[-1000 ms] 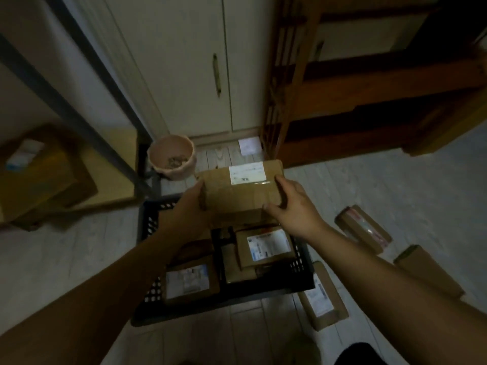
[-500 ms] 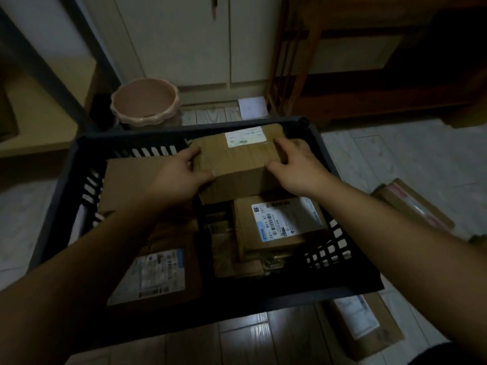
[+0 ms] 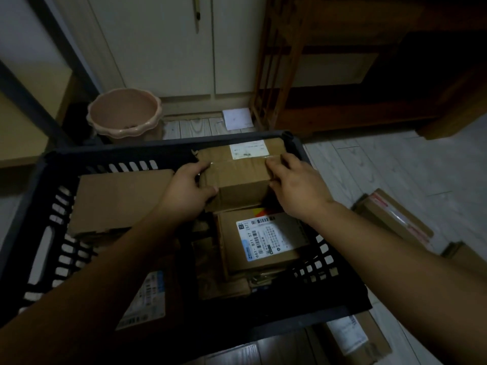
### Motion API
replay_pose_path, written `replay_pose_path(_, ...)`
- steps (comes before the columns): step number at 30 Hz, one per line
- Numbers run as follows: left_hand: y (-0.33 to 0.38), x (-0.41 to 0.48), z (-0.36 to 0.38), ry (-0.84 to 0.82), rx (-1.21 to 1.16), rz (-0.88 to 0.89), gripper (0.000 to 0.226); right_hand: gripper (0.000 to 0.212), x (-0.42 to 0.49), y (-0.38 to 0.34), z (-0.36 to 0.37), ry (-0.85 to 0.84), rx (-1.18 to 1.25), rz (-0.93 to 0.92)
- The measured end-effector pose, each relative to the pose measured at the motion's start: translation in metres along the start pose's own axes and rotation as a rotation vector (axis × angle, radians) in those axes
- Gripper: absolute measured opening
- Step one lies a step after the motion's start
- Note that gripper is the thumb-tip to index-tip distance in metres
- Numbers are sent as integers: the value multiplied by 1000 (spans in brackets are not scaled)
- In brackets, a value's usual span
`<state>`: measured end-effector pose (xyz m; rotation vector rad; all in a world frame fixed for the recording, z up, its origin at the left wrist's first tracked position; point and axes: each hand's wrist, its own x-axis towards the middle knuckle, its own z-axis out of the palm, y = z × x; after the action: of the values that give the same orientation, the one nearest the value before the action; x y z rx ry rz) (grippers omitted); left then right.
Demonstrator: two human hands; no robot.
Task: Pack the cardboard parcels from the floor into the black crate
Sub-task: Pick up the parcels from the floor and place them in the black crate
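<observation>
A taped brown cardboard parcel (image 3: 237, 172) with a white label sits in the far right corner of the black crate (image 3: 118, 154). My left hand (image 3: 188, 191) grips its left side, thumb on the near face. My right hand (image 3: 295, 185) holds its right side, fingers curled over the top edge. Below it lies a labelled parcel (image 3: 263, 241). A flat plain parcel (image 3: 118, 201) fills the crate's left side, and another labelled one (image 3: 147, 299) shows under my left forearm.
More parcels lie on the floor right of the crate: one with red tape (image 3: 395, 219), one at the edge (image 3: 461, 254), one near the front corner (image 3: 355, 335). A pink pot (image 3: 123, 114) stands behind the crate, beside cupboard doors and a wooden frame (image 3: 276, 75).
Both hands have carried the parcel from above the crate down into its far right corner. The view has come closer to the crate.
</observation>
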<state>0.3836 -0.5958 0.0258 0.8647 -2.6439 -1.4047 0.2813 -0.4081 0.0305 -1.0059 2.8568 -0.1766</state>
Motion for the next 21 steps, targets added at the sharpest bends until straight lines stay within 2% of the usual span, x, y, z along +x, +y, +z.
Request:
replay_pose_path(4, -4, 3, 2, -10, 130, 89, 60, 49, 4, 5, -4, 23, -170, -8)
replay_pose_path(8, -7, 11, -4, -91, 234, 98, 59, 48, 11, 4, -1, -43, -88, 9)
replay_pose_path(11, -10, 14, -7, -145, 316, 89, 61, 48, 9, 6, 4, -32, -51, 3)
replay_pose_path(14, 0, 15, -15, -254, 424, 15, 70, 56, 2, 4, 2, -77, -15, 12)
replay_pose_path(17, 32, 7, -42, -329, 569, -42, 83, 74, -9, -3, -35, -236, 31, 92)
replay_pose_path(21, 103, -25, -93, -369, 588, -25, 86, 76, -31, -12, -129, -320, 72, 127)
